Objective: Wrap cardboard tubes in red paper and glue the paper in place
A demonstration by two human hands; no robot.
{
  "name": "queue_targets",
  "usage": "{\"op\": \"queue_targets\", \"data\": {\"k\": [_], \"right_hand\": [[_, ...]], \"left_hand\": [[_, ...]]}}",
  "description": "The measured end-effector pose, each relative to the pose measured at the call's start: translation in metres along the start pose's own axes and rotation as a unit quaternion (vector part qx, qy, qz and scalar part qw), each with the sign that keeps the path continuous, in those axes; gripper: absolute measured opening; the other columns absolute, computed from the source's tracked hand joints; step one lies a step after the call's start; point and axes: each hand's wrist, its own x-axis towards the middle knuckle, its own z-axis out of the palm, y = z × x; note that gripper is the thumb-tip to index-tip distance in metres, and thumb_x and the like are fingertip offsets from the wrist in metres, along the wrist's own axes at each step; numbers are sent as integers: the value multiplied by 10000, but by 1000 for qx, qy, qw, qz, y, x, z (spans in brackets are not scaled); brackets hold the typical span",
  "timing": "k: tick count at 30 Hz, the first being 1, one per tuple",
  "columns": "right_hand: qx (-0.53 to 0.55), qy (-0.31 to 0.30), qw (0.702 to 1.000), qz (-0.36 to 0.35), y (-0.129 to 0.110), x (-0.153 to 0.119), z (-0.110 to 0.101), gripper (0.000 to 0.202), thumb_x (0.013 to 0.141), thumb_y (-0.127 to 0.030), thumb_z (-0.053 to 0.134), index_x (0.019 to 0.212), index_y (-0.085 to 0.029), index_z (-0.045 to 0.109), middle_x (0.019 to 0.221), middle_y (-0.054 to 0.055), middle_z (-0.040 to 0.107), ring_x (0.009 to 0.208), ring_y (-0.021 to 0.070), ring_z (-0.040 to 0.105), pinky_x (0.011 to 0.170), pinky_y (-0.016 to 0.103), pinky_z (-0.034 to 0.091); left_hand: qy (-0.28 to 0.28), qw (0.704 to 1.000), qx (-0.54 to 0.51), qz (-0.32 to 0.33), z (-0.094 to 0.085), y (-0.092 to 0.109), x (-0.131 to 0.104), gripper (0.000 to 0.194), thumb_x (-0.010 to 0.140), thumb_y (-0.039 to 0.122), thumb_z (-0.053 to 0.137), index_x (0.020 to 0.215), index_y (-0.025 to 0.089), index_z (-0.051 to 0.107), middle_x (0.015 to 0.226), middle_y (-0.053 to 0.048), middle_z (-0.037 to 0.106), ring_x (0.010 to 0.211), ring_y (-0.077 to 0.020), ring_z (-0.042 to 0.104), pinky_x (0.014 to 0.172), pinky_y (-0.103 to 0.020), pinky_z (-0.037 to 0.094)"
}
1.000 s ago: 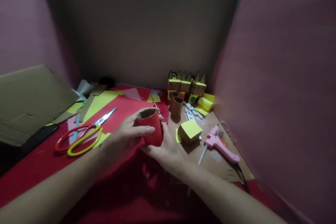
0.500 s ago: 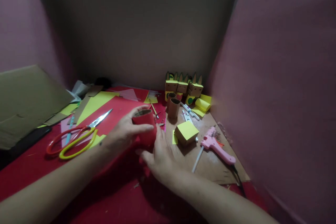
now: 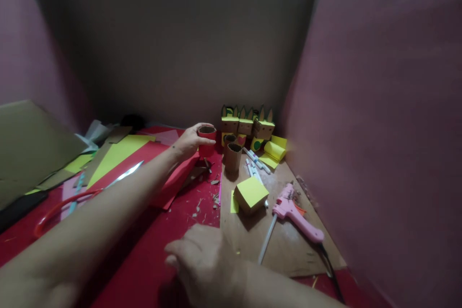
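Note:
My left hand (image 3: 191, 143) is stretched toward the back of the red table and wraps round a cardboard tube covered in red paper (image 3: 207, 148), which stands upright with its open end up. Close to the camera, my right hand (image 3: 202, 260) hovers low over the red surface, its fingers curled in and the thumb against them; nothing shows in it. Two bare brown cardboard tubes (image 3: 234, 158) stand just right of the red one. A cardboard box with a yellow top (image 3: 251, 193) sits on the brown board, between my right hand and those tubes.
On the board (image 3: 281, 260) lie a pink glue gun (image 3: 298, 216), several markers (image 3: 254, 166) and rolled yellow paper (image 3: 274, 151). Cardboard figures (image 3: 245, 125) line the back. Red paper (image 3: 176, 178), large scissors (image 3: 68, 202) and yellow sheets (image 3: 119, 156) lie left; scraps (image 3: 197, 209) are scattered centrally.
My left hand has carried the red tube away from me toward the back. My right hand has let go of the tube, drawn back toward the camera and curled its fingers.

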Motion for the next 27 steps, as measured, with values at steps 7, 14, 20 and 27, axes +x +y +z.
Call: {"op": "queue_targets", "data": {"k": [7,14,20,27], "right_hand": [[-76,32,996,-43,16,-10,28,302,939,-320,453,1097,-104,594,553,-19,527,412,136,421,368,281,334],[-110,-9,993,38,9,-8,18,135,870,-321,626,983,-248,634,498,-73,495,385,125,449,341,283,285],[-67,-44,996,42,11,0,24,404,953,-568,547,780,-221,660,440,-55,506,371,106,465,340,249,319],[-25,72,997,23,11,-2,22,429,1020,-459,404,845,-185,685,469,-26,595,351,111,494,391,237,424]], "left_hand": [[-1,1000,9,-9,0,-35,30,309,945,302,654,1218,164,612,1142,-79,668,913,-206,677,769,-390,597],[-13,997,73,5,-2,-54,27,332,922,324,677,1205,161,618,1133,-85,677,939,-223,679,804,-421,589],[23,974,180,137,-12,-9,34,775,657,379,819,1362,216,539,1226,-121,615,1138,-305,587,955,-449,485],[-105,866,426,239,32,17,34,79,634,221,754,707,244,771,818,-73,565,1032,-351,454,989,-520,306]]}}
